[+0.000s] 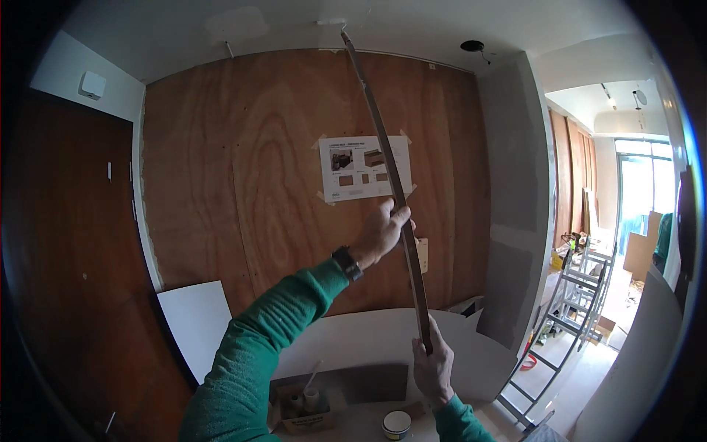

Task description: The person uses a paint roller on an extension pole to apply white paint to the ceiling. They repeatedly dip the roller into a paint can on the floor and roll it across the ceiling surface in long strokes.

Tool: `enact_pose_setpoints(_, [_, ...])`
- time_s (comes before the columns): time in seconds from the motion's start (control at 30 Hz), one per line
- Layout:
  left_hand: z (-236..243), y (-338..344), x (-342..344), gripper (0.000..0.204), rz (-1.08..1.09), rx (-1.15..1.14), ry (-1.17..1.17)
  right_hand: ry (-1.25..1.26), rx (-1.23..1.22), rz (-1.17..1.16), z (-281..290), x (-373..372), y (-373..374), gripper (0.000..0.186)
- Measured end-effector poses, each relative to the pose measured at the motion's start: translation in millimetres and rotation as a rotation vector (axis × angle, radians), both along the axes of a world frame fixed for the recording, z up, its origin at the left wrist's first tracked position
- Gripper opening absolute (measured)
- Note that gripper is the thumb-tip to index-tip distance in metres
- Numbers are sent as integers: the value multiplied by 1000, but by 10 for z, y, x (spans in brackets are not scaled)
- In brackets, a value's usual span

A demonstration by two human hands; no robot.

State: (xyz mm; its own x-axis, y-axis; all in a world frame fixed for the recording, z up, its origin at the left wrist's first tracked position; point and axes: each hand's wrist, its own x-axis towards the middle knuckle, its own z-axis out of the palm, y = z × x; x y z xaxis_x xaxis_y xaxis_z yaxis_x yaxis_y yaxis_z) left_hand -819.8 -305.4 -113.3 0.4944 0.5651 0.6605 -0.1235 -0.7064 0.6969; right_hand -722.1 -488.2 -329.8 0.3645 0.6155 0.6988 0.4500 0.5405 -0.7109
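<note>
A long brown pole (379, 125) slants up from my hands to the ceiling (280, 33). At its top a thin wire bend leads to a small white roller (331, 22), which seems to touch the ceiling; its edges blend into the white. Around the pole's middle, in front of the plywood wall (280, 132), my left hand (381, 232) is closed. Lower down, my right hand (434, 361) grips the pole near its bottom end. A taped printed sheet (353, 188) hangs on the plywood behind the pole.
A brown door (74, 243) stands at left, a white panel (197, 324) leaning beside it. Below are a box (305, 421) of rollers and a lidded tub (396, 425). Stepladders (563, 324) stand at right, past a grey column (515, 184). A ceiling hole (471, 46) has a dangling wire.
</note>
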Motion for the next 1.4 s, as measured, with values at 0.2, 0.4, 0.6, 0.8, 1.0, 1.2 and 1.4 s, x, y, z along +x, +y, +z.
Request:
enact_pose_setpoints(0.2, [425, 491, -20, 29, 70, -30, -37, -3, 30, -2, 304, -50, 583, 55])
enact_pose_setpoints(0.4, [652, 954, -82, 32, 143, -90, -79, -38, -38, 36, 642, -85, 922, 56])
enact_pose_setpoints(0.6, [730, 1017, -25, 34, 146, -79, -82, -4, -27, 53, 694, -16, 960, 54])
enact_pose_setpoints(0.8, [517, 518, 95, 34, 63, -52, -24, 76, -39, 84, 399, 166, 540, 52])
enact_pose_setpoints(1.0, [509, -2, 143, 34, -10, -133, -46, 160, -2, 124, -182, 325, 105, 53])
enact_pose_setpoints(1.2, [599, -504, 252, 33, -61, 22, 50, 166, 66, 42, -768, 502, -315, 50])
enact_pose_setpoints(1.4, [350, -1127, 389, 42, -17, 102, 151, 263, 11, 40, -1034, 594, -781, 49])
